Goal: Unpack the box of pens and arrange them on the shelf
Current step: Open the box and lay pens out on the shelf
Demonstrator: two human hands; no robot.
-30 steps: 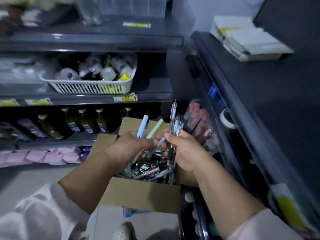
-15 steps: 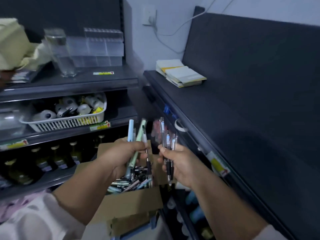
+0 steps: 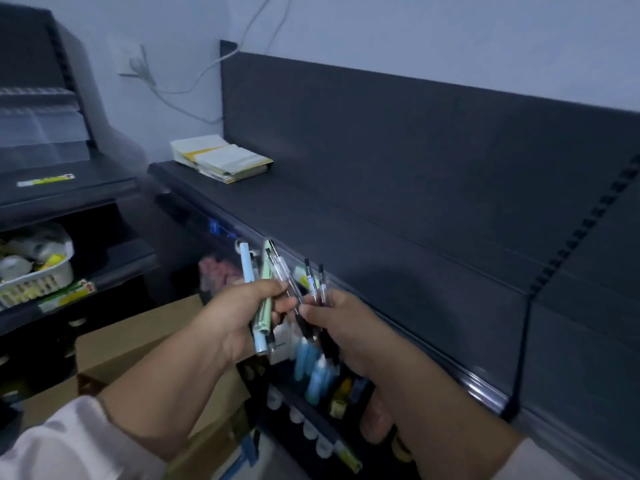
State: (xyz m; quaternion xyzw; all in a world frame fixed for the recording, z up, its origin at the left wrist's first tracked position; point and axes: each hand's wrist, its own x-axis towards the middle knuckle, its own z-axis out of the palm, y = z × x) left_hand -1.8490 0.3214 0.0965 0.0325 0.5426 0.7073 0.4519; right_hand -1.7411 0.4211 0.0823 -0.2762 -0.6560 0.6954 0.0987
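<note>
Holding pens in both hands just in front of the dark shelf (image 3: 398, 244), the person has two bundles raised. The left hand (image 3: 239, 317) has its grip curled round the mixed bundle (image 3: 265, 268), which holds pale blue, green and clear pens. The right hand (image 3: 346, 327) grips a few clear pens (image 3: 313, 280). The bundles cross where the fingertips meet, so I judge a loose pen could slip and fall past the shelf's front lip, or roll off once laid down. The shelf top offers broad flat room, closed by a raised back panel. A stack of booklets (image 3: 221, 159) lies at its far left end. The cardboard box (image 3: 131, 344) sits below the shelf, to the left.
</note>
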